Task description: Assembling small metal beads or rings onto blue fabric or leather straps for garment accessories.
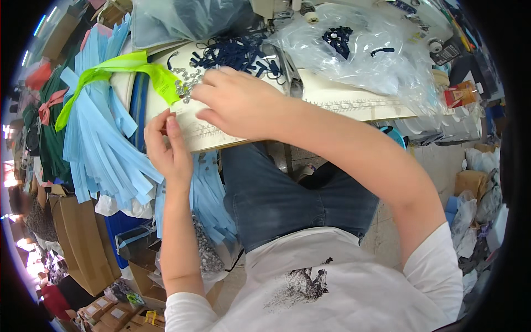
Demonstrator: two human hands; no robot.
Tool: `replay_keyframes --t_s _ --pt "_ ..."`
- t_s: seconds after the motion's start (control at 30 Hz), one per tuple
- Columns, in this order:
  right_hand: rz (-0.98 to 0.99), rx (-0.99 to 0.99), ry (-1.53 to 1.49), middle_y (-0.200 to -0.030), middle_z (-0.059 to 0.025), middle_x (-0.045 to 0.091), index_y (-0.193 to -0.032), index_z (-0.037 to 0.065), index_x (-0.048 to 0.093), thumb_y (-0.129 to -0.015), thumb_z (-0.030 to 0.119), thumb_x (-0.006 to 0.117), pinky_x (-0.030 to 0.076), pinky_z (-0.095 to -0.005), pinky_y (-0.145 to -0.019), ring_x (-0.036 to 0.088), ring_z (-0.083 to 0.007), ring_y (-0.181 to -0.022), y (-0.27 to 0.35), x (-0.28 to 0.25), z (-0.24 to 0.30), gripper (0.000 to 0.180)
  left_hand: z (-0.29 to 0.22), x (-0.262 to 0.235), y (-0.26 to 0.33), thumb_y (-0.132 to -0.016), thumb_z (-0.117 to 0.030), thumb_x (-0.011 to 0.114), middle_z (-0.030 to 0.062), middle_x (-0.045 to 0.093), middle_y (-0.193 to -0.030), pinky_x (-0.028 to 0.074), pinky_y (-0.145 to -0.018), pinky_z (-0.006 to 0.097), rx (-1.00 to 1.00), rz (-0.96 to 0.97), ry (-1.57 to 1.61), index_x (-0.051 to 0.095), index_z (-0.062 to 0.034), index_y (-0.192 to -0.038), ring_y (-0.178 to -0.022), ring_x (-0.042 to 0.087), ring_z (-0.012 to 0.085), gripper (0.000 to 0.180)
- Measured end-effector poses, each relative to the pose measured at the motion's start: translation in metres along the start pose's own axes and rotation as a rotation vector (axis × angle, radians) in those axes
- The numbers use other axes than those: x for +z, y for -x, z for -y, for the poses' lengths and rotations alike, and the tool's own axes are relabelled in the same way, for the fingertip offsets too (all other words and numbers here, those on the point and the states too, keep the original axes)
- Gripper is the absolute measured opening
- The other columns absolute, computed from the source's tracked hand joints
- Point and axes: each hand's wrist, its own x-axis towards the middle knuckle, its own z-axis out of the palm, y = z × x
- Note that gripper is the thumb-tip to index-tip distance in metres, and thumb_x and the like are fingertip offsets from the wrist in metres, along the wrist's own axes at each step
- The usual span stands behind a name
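My left hand (168,145) is at the front edge of the white table, its thumb and fingers closed together in a pinch. Whatever lies between those fingertips is too small to make out. Across the table reaches my right hand (240,102), its thumb apart from the bent fingers and no object visible in it. Right by its fingers lies a scatter of small silvery metal pieces (187,79). A neon yellow-green fabric strip (157,77) ends beside them. Behind my right hand is a pile of dark navy cords (232,51) with small tabs.
Light blue fabric strips (102,133) hang over the table's left side. A clear plastic bag (310,44) holding dark pieces covers the back right. A ruler scale (359,104) runs along the front edge. Below left stand a cardboard box (80,238) and a bag of grey pieces (209,252).
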Motion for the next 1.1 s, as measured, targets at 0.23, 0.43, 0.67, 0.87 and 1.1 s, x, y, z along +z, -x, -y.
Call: replay_keyframes --t_s 0.23,0.43,0.67,0.87,1.1 --pt "-0.015 -0.075 0.318 -0.098 -0.0132 0.057 -0.102 0.006 0.062 -0.086 0.040 0.062 0.047 -0.0414 -0.083 0.057 -0.0314 -0.097 -0.068 0.060 -0.016 0.038 0.001 0.006 -0.001 -0.100 -0.017 0.051 0.0090 0.062 -0.102 0.045 -0.086 0.026 -0.150 -0.232 0.195 0.056 0.0034 -0.113 -0.095 0.058 0.0131 0.025" --pt "0.073 -0.038 0.223 -0.087 -0.0126 0.061 -0.092 0.007 0.061 -0.090 0.036 0.057 0.051 -0.0426 -0.074 0.062 -0.0326 -0.086 -0.072 0.068 -0.030 0.029 0.005 0.004 0.002 -0.099 -0.016 0.052 0.0095 0.062 -0.101 0.045 -0.085 0.026 -0.117 -0.174 0.190 0.055 0.0030 -0.115 -0.092 0.058 0.0127 0.025" --pt "0.164 -0.058 0.301 -0.069 -0.0121 0.065 -0.078 0.006 0.063 -0.092 0.038 0.056 0.052 -0.0433 -0.059 0.065 -0.0328 -0.065 -0.077 0.066 -0.022 0.035 0.003 -0.004 -0.001 -0.097 -0.014 0.054 0.0076 0.063 -0.100 0.045 -0.080 0.024 -0.101 -0.091 0.075 0.057 0.0004 -0.116 -0.088 0.057 0.0102 0.024" --pt "0.232 -0.052 0.271 -0.070 -0.0155 0.065 -0.079 0.005 0.062 -0.093 0.038 0.054 0.052 -0.0451 -0.061 0.065 -0.0347 -0.065 -0.082 0.061 -0.028 0.037 0.014 -0.002 -0.043 -0.086 -0.002 0.056 0.0134 0.063 -0.102 0.045 -0.084 0.037 0.208 -0.044 -0.181 0.059 0.0016 -0.112 -0.097 0.056 0.0302 0.027" --pt "0.219 0.128 0.112 -0.079 -0.0191 0.066 -0.089 0.004 0.062 -0.094 0.044 0.052 0.051 -0.0459 -0.071 0.065 -0.0381 -0.080 -0.088 0.054 -0.036 0.041 0.029 0.004 -0.055 -0.083 -0.004 0.051 0.0134 0.064 -0.115 0.043 -0.093 0.043 0.134 0.175 -0.638 0.057 -0.0004 -0.121 -0.109 0.055 0.0331 0.039"
